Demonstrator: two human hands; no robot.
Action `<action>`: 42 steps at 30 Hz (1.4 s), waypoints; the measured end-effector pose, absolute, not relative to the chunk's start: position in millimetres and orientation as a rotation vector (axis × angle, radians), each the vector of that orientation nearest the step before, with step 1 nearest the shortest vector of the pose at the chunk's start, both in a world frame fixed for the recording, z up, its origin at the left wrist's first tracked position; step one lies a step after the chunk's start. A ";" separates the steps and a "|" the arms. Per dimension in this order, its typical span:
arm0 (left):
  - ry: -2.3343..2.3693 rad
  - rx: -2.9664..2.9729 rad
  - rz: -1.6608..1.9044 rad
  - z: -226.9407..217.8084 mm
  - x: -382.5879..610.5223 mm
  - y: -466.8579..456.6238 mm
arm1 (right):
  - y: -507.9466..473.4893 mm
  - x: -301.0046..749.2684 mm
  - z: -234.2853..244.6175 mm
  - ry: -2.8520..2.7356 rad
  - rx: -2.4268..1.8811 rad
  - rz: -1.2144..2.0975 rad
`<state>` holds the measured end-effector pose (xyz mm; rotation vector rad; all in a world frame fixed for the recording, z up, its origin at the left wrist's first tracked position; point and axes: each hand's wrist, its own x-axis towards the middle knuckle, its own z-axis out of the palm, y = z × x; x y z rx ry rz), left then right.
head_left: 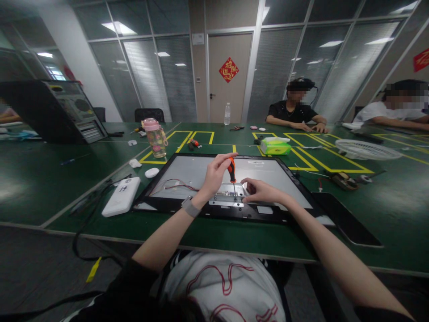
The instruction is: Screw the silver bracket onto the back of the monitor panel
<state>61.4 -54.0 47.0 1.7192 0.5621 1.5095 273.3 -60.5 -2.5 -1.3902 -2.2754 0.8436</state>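
A flat display panel (187, 167) with a black frame and grey back lies before me on the table. A metal bracket (219, 203) sits at its near edge, with thin wires (177, 184) running off to the left. My left hand (214, 175) is closed around the orange and black handle of a screwdriver (232, 169). The screwdriver stands nearly upright, its shaft down at the bracket; the tip's exact seat is too small to make out. At the bracket's right end, my right hand (263, 191) grips its edge with thumb and curled fingers.
Left of the panel lie a white power bank (121, 197) and dark cables (92, 214). A pink-lidded bottle (154, 141) and a computer case (63, 112) stand farther back. A black phone-like slab (346, 219) lies right. Two people sit across the table (201, 239).
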 end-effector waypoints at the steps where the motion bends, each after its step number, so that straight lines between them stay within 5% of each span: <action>1: 0.540 1.684 1.488 46.9 61.5 -53.5 | -61.0 273.1 -2.0 -2.274 -1.393 0.846; 42: 0.616 1.700 1.581 49.3 64.0 -59.0 | -61.9 275.7 0.7 -2.281 -1.389 0.840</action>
